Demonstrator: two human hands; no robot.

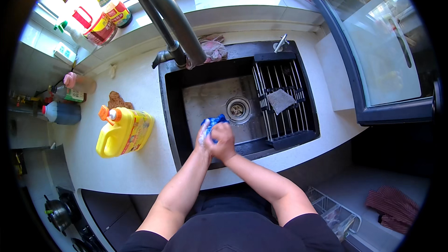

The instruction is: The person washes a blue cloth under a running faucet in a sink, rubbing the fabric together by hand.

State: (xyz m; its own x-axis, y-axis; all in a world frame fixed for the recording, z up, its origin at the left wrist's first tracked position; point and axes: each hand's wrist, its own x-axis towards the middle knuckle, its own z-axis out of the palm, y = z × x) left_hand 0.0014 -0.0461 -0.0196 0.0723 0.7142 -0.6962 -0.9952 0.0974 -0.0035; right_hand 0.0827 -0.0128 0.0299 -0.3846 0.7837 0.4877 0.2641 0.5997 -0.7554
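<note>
My left hand (pixel 202 137) and my right hand (pixel 222 141) are pressed together above the near left part of a dark sink (pixel 170 112). Between them is a bunched blue cloth (pixel 216 120), its folds sticking out past the fingers on the far side. White suds cling to my left hand, which the right one partly covers. Both hands look closed around the cloth. Beyond them, the round drain (pixel 238 110) shows in the metal sink floor. A black rack with metal bars (pixel 291 140) spans the sink's right side, and a grey scouring pad (pixel 281 101) lies on it.
A tall grey faucet (pixel 179 18) arches at the sink's back left, beside a crumpled pinkish rag (pixel 214 50). On the left counter stands a yellow jug with an orange cap (pixel 122 133). Several bottles line the far left. An open window sash (pixel 361 88) juts in at right.
</note>
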